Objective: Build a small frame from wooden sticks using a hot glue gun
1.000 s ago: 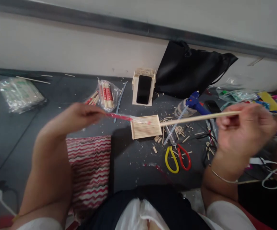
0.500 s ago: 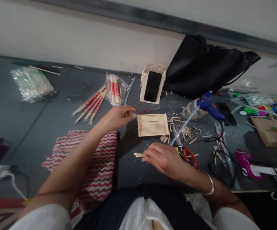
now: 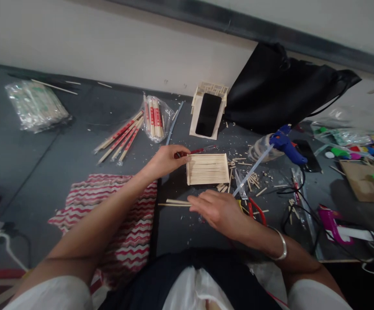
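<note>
My left hand is closed, with thumb and fingertips pinching the upper left corner of a small rectangular panel of wooden sticks with raised edges. The panel lies flat on the dark table. Just below it, my right hand lies low with its fingers stretched out over a few thin wooden sticks. Their left ends fan apart on the table, while the right ends are hidden beneath my fingers. A red wrapper strip lies behind my left fingertips.
A blue glue gun, scissors with red handles and cut stick pieces are on the right. Behind stands a phone against a stick structure. Wrapped chopsticks and a striped cloth lie left.
My left hand has moved right onto the panel's corner. Under my right hand the sticks now stretch farther left and spread apart, and its fingers have straightened.
</note>
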Motion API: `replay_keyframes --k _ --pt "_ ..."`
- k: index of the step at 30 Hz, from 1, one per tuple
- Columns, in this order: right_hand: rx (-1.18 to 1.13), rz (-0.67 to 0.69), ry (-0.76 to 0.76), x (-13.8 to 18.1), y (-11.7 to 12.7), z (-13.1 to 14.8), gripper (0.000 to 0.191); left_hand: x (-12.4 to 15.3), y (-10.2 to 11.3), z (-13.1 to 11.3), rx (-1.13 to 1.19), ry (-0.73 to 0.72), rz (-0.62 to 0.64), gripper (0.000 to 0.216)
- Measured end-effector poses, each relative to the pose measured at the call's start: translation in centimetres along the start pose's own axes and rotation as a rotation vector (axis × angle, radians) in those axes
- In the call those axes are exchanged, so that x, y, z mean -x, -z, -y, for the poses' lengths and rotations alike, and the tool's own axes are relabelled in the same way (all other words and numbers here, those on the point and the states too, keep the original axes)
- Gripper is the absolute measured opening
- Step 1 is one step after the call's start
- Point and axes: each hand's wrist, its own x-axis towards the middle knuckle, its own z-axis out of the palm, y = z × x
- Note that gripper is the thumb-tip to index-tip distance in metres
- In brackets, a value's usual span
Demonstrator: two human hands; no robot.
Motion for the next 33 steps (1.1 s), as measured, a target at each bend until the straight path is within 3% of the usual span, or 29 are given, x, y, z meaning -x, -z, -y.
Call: replay_keyframes --k 6,9,13,23,33 --pt "0.436 -0.282 -0.015 -1.6 5.1 -4.2 0.018 -0.1 -0.6 0.3 0.058 0.011 -0.055 0.027" --pt "0.589 -0.213 -0.074 -2.7 5.3 -6.9 0.025 -0.1 -0.5 0.4 0.050 0.023 -0.065 0.025" --pt "0.586 -0.072 -0.151 -3.5 4.0 -8.6 0.031 0.0 -0.4 0.6 0.049 -0.004 -0.080 0.024" --pt "0.601 0.074 -0.226 -4.7 3.9 -7.8 0.032 -0.2 -0.1 0.9 0.027 -0.091 -0.060 0.025" --pt "0.594 0.219 -0.340 -6.0 3.4 -7.2 0.028 -0.2 -0.1 0.9 0.025 -0.088 -0.078 0.023"
